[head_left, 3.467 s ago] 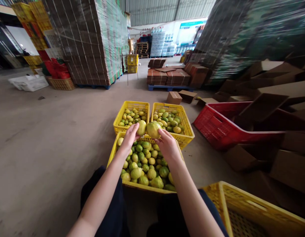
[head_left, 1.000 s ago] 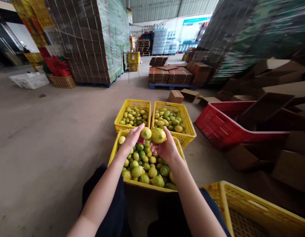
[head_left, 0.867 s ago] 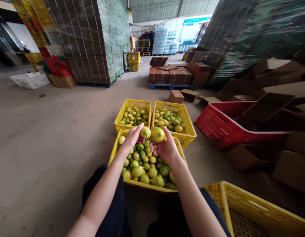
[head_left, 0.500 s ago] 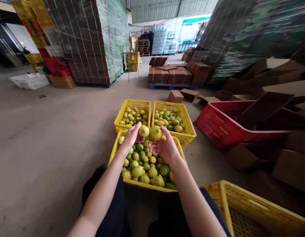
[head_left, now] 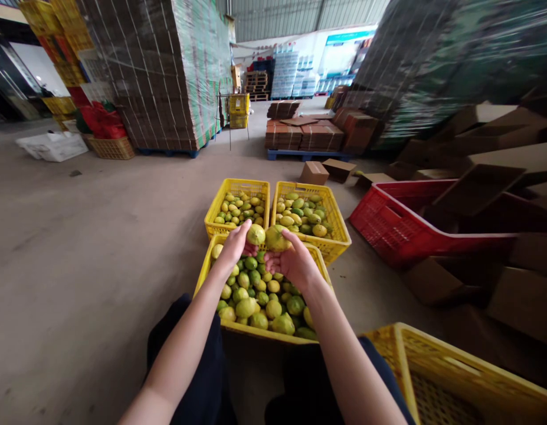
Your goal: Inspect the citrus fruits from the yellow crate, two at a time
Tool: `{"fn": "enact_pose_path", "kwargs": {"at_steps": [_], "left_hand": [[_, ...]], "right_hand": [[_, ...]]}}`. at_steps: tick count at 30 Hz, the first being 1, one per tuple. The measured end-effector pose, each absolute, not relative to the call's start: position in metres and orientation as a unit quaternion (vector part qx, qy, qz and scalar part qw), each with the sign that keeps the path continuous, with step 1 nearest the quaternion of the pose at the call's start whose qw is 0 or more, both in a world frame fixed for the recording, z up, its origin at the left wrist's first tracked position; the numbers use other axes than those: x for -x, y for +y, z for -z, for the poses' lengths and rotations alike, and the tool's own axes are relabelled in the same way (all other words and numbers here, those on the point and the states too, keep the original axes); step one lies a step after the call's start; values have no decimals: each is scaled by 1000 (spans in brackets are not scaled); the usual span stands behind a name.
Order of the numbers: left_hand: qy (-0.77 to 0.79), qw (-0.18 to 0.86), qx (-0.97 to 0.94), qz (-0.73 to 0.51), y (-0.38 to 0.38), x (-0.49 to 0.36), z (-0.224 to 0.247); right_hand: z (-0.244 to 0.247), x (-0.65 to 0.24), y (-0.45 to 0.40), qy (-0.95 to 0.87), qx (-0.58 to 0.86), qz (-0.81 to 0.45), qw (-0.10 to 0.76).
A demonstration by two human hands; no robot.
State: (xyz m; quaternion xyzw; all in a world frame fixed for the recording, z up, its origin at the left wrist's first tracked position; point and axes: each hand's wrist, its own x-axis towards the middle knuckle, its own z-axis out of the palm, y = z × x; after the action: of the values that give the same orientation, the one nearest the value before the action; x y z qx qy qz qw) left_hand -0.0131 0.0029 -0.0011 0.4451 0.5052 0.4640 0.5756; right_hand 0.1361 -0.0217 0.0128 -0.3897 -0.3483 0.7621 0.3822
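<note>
My left hand is closed around a yellow-green lemon, its thumb along the upper side. In my right hand lies a larger lemon, gripped between thumb and fingers. The two fruits are held side by side, close together, above the near yellow crate. That crate is full of green and yellow lemons. Just beyond my hands stand two more yellow crates, the left one and the right one, both holding lemons.
On the right are a red crate and a heap of open cardboard boxes. Another yellow crate is at my lower right. Ahead, flattened cartons rest on a blue pallet. A wrapped pallet stack stands at left.
Both hands, still holding their lemons, have barely shifted; the right-hand lemon has turned slightly and sits a little further left. The crates look the same.
</note>
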Motion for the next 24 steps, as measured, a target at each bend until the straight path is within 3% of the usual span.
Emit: {"fn": "enact_pose_path", "kwargs": {"at_steps": [12, 24], "left_hand": [[508, 552, -484, -450, 5, 13, 9], [424, 612, -522, -416, -12, 10, -5]], "right_hand": [[-9, -135, -20, -344, 393, -752, 404], [-14, -145, -22, -330, 388, -746, 428]]}}
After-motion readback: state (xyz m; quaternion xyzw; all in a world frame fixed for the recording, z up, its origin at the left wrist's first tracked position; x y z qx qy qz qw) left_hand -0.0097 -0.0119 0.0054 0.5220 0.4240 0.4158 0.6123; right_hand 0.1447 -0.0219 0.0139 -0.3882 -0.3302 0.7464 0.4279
